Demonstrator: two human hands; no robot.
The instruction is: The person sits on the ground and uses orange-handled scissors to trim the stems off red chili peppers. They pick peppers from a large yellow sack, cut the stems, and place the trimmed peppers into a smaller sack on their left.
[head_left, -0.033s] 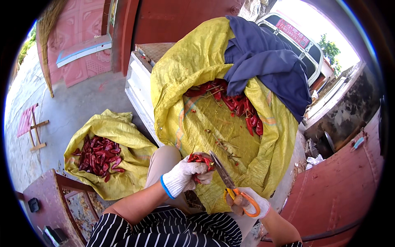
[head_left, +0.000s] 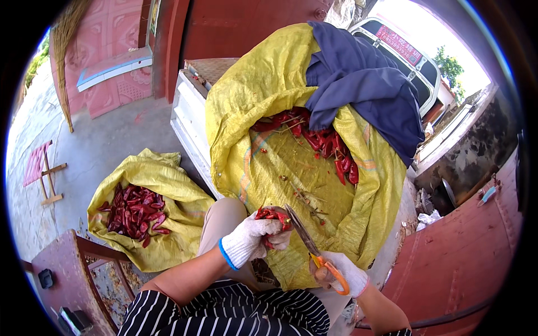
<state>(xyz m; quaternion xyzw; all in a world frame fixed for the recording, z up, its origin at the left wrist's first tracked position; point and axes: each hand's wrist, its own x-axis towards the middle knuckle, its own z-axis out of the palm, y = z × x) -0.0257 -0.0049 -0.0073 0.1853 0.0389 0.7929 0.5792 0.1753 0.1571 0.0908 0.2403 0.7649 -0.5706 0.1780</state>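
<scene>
My left hand (head_left: pixel 259 239), in a white knit glove with a blue cuff, is closed around a small bunch of red dried chilies (head_left: pixel 273 215). Their stem ends point right, toward the blades. My right hand (head_left: pixel 341 271), also gloved, with bare-looking fingertips, grips orange-handled scissors (head_left: pixel 302 232). The scissors' dark blades look nearly together, their tips just beside the bunch. Both hands are above the lap, in front of a large yellow woven sack (head_left: pixel 330 224). More red chilies (head_left: pixel 322 140) lie deep in the sack's mouth, with cut stems scattered on the fabric nearer me.
A smaller yellow sack (head_left: pixel 182 196) at the left holds dark red chilies (head_left: pixel 137 211). Dark blue cloth (head_left: pixel 358 78) drapes over the large sack. A wooden stool (head_left: pixel 67 269) stands at lower left, a folding stool (head_left: pixel 45 171) beyond it. A red metal panel (head_left: pixel 443 257) is at right.
The scissors' handles have drawn together and the blades have closed in my right hand. My left hand and the chilies have barely moved.
</scene>
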